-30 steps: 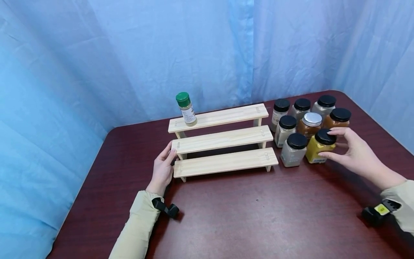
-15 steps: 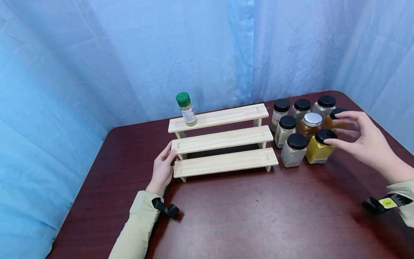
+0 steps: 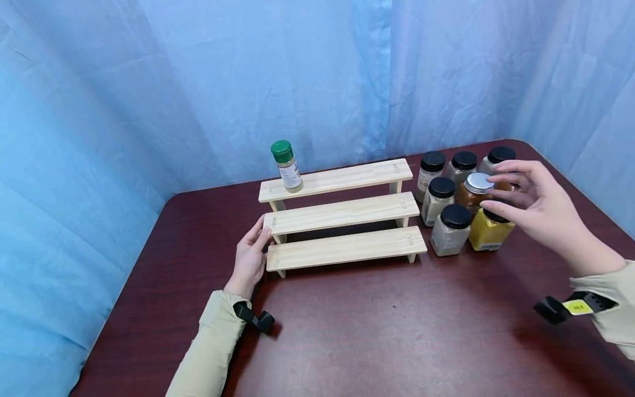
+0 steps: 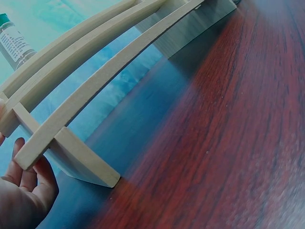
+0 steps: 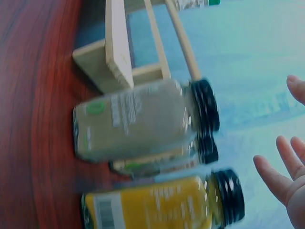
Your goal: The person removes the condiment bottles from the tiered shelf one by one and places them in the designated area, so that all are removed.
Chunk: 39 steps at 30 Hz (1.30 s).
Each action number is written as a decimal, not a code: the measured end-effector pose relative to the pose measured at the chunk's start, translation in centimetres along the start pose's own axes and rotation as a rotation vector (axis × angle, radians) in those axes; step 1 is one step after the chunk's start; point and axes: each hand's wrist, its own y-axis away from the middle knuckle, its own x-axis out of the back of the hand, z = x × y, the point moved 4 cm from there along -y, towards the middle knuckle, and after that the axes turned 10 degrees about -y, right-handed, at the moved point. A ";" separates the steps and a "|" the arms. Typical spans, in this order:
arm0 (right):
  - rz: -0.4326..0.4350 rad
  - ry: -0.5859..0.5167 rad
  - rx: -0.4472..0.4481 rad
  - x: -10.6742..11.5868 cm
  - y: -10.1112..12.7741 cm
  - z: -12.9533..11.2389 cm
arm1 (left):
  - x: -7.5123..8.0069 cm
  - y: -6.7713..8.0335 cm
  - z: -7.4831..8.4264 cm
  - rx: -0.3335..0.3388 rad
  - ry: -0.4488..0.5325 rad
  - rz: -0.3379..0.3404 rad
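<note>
A three-tier wooden spice rack (image 3: 342,214) stands on the table. My left hand (image 3: 249,256) grips its left end, thumb on the middle step's edge; in the left wrist view its fingers (image 4: 45,179) curl by the lowest board. A green-capped spice bottle (image 3: 288,168) stands upright at the left of the top step. My right hand (image 3: 545,212) hovers over the jars at the right, fingers spread and holding nothing. Its fingertips are beside the silver-lidded brown jar (image 3: 477,190) and overlap the yellow jar (image 3: 488,231). The right wrist view shows a gap between this hand and the black lids.
Several black-lidded jars crowd right of the rack, among them a grey jar (image 3: 449,234) in front and a labelled bottle (image 3: 429,175) behind. Blue curtains (image 3: 317,82) hang behind the dark red table (image 3: 357,331). The table's right edge runs past the jars.
My right hand has let go of the yellow jar, risen and shifted left towards the silver-lidded jar. The yellow jar now stands by itself. My left hand stays on the rack.
</note>
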 end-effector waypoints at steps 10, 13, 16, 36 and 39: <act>-0.056 -0.064 0.073 -2.4 -0.8 -1.2 | -0.3 0.0 0.1 -0.008 -0.005 -0.008; -0.061 -0.133 0.081 -3.1 -0.8 -1.3 | -0.4 -0.1 0.2 -0.012 0.001 -0.010; -0.063 -0.201 0.085 -4.0 -0.9 -1.3 | -0.5 -0.2 0.2 -0.010 -0.002 -0.011; -0.127 -0.226 0.075 -11.9 -2.8 -1.0 | -0.2 -0.1 -0.2 -0.008 0.009 -0.005; -0.135 -0.225 0.055 -12.8 -3.2 -0.7 | -0.2 -0.1 -0.1 -0.013 0.021 -0.001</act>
